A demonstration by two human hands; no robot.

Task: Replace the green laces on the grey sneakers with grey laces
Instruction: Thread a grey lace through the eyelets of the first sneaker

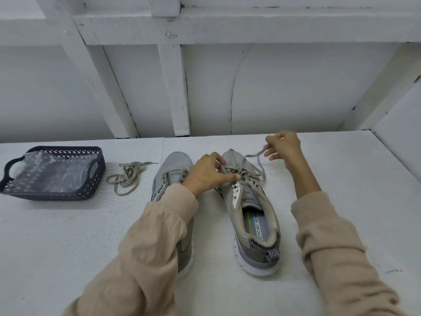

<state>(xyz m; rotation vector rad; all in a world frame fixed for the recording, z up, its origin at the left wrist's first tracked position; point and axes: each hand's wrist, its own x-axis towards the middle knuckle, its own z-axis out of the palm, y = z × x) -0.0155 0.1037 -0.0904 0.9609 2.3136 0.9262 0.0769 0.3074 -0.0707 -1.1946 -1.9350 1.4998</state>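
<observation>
Grey mesh sneaker [248, 208] lies on the white tabletop [341, 179] between the two hands, toe pointing away from the person and heel nearest them. The left hand [209, 176] rests on its laced part, fingers curled and pinching the lace [254, 153] where it crosses the lower eyelets, with the forefinger stretched along the tongue. The right hand [284, 147] is raised beyond and to the right of the toe, its fingertips pinching a free end of the same lace, which runs slack from there in a loop back to the eyelets. The second sneaker [175, 165] lies just left of the first, parallel to it, mostly hidden under the left hand's beige sleeve [148, 247]; only its toe and some of its side show. Farther left of the left hand a loose lace [127, 176] lies tangled on the tabletop. Left of that stands a dark openwork basket [100, 172] holding a crumpled clear plastic bag [52, 176].
</observation>
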